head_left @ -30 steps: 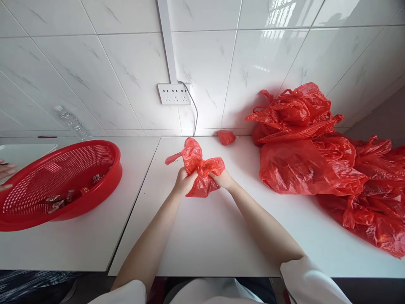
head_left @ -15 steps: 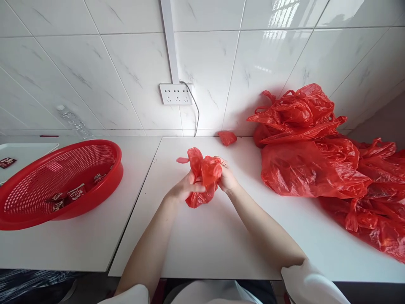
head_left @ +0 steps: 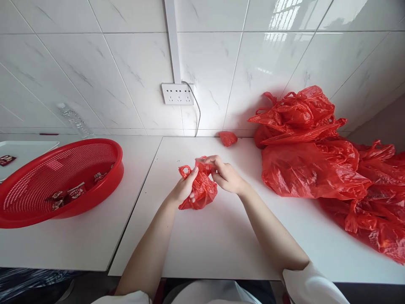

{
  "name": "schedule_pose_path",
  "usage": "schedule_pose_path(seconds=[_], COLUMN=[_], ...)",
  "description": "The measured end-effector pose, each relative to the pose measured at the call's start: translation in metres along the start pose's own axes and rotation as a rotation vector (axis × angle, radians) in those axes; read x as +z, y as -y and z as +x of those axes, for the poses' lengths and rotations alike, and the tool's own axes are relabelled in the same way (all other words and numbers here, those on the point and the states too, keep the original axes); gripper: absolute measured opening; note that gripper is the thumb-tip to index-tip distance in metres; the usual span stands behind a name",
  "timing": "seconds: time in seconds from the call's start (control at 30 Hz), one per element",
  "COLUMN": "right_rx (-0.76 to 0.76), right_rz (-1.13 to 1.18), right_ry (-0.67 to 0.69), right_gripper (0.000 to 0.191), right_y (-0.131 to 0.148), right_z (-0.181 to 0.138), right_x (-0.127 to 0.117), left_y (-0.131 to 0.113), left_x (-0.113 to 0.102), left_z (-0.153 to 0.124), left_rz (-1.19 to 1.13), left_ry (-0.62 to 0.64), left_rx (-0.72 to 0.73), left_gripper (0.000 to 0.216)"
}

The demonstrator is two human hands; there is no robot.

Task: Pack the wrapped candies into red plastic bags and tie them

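Note:
A crumpled red plastic bag is between my hands, over the middle of the white table. My left hand grips its left side, thumb on top, and a looped handle sticks up beside the thumb. With fingers bent in a pinch, my right hand holds the bag's upper right edge. Whatever the bag contains, if anything, does not show through the folds. Behind it, close to the wall, lies a small red plastic bundle.
Red plastic bags are heaped on the right. To the left stands a red perforated basket with several small wrapped packets. A white tray, a clear bottle and a wall socket strip with a cable are further back.
The bag has been turned and lowered slightly, and its handle loop now shows at the left. My right hand has shifted from the bag's side to its top edge.

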State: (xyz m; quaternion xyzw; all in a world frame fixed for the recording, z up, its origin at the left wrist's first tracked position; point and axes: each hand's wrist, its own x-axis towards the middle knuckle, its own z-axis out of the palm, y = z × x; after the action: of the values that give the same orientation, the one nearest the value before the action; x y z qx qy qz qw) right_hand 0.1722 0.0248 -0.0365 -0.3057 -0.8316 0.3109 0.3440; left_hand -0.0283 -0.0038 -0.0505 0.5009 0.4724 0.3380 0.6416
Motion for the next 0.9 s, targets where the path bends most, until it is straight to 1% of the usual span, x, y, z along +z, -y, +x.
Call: schedule_pose_path(seconds=[0.07, 0.1, 0.13, 0.17, 0.2, 0.27, 0.3, 0.33, 0.4, 0.5, 0.57, 0.63, 0.7, 0.8, 0.9], right_rx=[0.002, -0.005, -0.011, -0.014, -0.012, -0.01, -0.009, -0.009, -0.009, 0.017, 0.06, 0.104, 0.143, 0.21, 0.233], right_rz=[-0.025, -0.045, -0.075, -0.119, -0.173, -0.265, -0.289, -0.296, -0.288, -0.321, -0.369, -0.359, -0.252, -0.103, -0.099], right_ry=[0.092, 0.148, 0.194, 0.22, 0.233, 0.246, 0.25, 0.253, 0.245, 0.176, 0.107, 0.074, 0.136, 0.269, 0.329], right_gripper=[0.079, 0.085, 0.087, 0.081, 0.07, 0.036, 0.024, 0.021, 0.025, 0.028, 0.032, 0.036, 0.038, 0.038, 0.037], right_y=[0.001, 0.002, 0.003, 0.003, 0.003, 0.002, 0.002, 0.002, 0.003, 0.01, 0.017, 0.023, 0.026, 0.024, 0.019], right_z=[-0.001, -0.002, -0.002, -0.001, -0.001, 0.0, 0.0, 0.0, -0.001, -0.005, -0.009, -0.011, -0.011, -0.008, -0.005], right_x=[-0.006, -0.008, -0.008, -0.008, -0.008, -0.008, -0.009, -0.01, -0.016, -0.026, -0.032, -0.034, -0.031, -0.02, -0.014], left_y=[-0.004, -0.006, -0.008, -0.01, -0.012, -0.015, -0.016, -0.016, -0.015, -0.009, -0.005, -0.003, -0.002, -0.002, -0.005], left_x=[-0.003, -0.004, -0.005, -0.005, -0.006, -0.009, -0.011, -0.014, -0.018, -0.022, -0.022, -0.02, -0.017, -0.012, -0.01], left_z=[-0.005, -0.007, -0.009, -0.01, -0.011, -0.012, -0.013, -0.013, -0.012, -0.008, -0.002, 0.004, 0.009, 0.012, 0.008], left_rz=[0.008, 0.005, -0.006, -0.019, -0.032, -0.055, -0.066, -0.079, -0.115, -0.208, -0.342, -0.494, -0.594, -0.635, -0.599], left_ry=[0.1, 0.137, 0.168, 0.195, 0.218, 0.271, 0.296, 0.315, 0.339, 0.322, 0.26, 0.179, 0.127, 0.123, 0.129], left_rx=[-0.078, -0.102, -0.122, -0.138, -0.151, -0.177, -0.195, -0.213, -0.244, -0.277, -0.216, -0.092, 0.017, 0.103, 0.141], left_gripper=[0.066, 0.066, 0.066, 0.065, 0.065, 0.068, 0.07, 0.071, 0.07, 0.061, 0.048, 0.041, 0.04, 0.034, 0.034])
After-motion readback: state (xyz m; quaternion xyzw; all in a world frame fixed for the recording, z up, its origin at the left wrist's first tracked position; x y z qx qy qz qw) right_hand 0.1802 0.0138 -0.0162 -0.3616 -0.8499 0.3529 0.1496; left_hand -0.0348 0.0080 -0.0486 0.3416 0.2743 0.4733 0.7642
